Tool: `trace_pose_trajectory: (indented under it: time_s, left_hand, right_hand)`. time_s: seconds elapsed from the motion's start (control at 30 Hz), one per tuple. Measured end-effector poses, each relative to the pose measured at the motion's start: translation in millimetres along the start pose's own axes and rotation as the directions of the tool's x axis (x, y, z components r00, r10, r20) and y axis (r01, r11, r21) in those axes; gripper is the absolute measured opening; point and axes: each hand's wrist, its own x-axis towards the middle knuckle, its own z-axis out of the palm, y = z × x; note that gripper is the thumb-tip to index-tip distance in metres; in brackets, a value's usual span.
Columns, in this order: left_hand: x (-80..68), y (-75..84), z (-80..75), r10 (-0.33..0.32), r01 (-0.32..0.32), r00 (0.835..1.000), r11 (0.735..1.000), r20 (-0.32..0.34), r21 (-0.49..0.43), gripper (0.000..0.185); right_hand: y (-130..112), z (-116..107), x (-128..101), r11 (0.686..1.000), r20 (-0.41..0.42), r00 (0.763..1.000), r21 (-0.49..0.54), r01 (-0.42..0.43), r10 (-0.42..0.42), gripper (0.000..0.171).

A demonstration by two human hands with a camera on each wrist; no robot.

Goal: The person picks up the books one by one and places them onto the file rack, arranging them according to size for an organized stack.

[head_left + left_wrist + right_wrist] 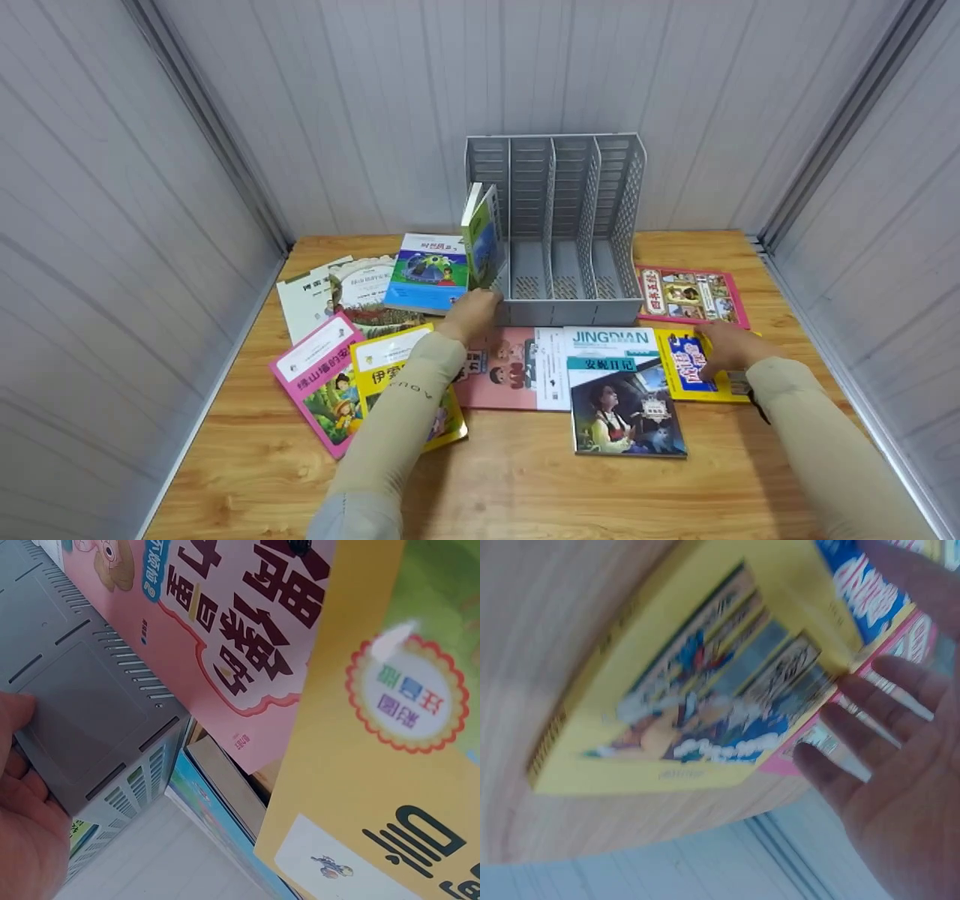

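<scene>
A grey file rack (570,313) with slots stands at the back of the table, a green book (474,232) upright in its leftmost slot. My left hand (471,313) grips the rack's front left corner; in the left wrist view the thumb lies on the front panel (82,720) and the fingers curl at its edge. Over a yellow book (679,379) lying flat at the right is my right hand (735,349). The right wrist view shows its fingers extended and spread beside the yellow book's cover (705,697); whether they touch it I cannot tell.
A teal-and-white book (626,397) overlaps a pink book (514,367) in front of the rack. Left of it lie a blue book (427,274), a magenta-edged book (319,382) and a yellow-bordered book (450,427). A red-edged book (690,294) lies right. Panel walls enclose the table.
</scene>
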Motion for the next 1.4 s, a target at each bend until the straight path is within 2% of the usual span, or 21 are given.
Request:
trace_pose_trajectory:
  time_s: [0.13, 0.37, 0.63, 0.87, 1.0, 1.1, 1.27, 1.4]
  left_hand:
    - [0.9, 1.1, 0.6, -0.007, 0.007, 1.0, 1.0, -0.004, 0.017, 0.021]
    - [3.3, 1.4, 3.1, -0.006, 0.006, 1.0, 1.0, 0.01, 0.008, 0.023]
    - [7.0, 4.6, 0.8, -0.008, 0.007, 0.999, 1.0, 0.036, 0.015, 0.025]
    - [7.1, 5.2, 1.1, 0.002, -0.002, 0.999, 1.0, 0.042, -0.007, 0.023]
    - [5.7, 3.9, 1.9, 0.032, -0.032, 0.999, 0.999, 0.015, -0.009, 0.021]
    - [4.4, 2.9, 1.6, 0.036, -0.036, 0.999, 0.999, 0.0, -0.003, 0.02]
    - [3.2, 1.4, 1.7, 0.005, -0.005, 1.0, 1.0, 0.015, -0.01, 0.019]
    - [2.5, -1.3, 1.4, 0.001, -0.001, 1.0, 1.0, 0.008, -0.004, 0.021]
  right_hand:
    - [-0.5, -4.4, 4.3, 0.999, 0.041, 0.999, -0.028, -0.019, 0.02, 0.113]
    - [-2.2, -9.8, 13.7, 0.997, 0.105, 0.992, 0.027, -0.073, 0.07, 0.116]
    - [-0.3, -15.1, 12.3, 0.993, 0.094, 0.992, 0.066, -0.094, 0.088, 0.11]
    - [1.2, -17.2, 7.6, 0.98, 0.164, 0.972, 0.084, -0.183, 0.167, 0.119]
    - [10.5, -16.0, 18.6, 0.992, 0.151, 0.983, 0.066, -0.11, 0.099, 0.113]
    - [11.4, -18.0, 25.5, 0.997, 0.13, 0.99, 0.039, -0.063, 0.057, 0.1]
    - [4.8, -27.8, 18.7, 0.999, 0.118, 0.993, 0.019, -0.035, 0.033, 0.083]
    - [-2.4, -39.2, 10.5, 0.999, 0.1, 0.994, 0.025, -0.038, 0.036, 0.082]
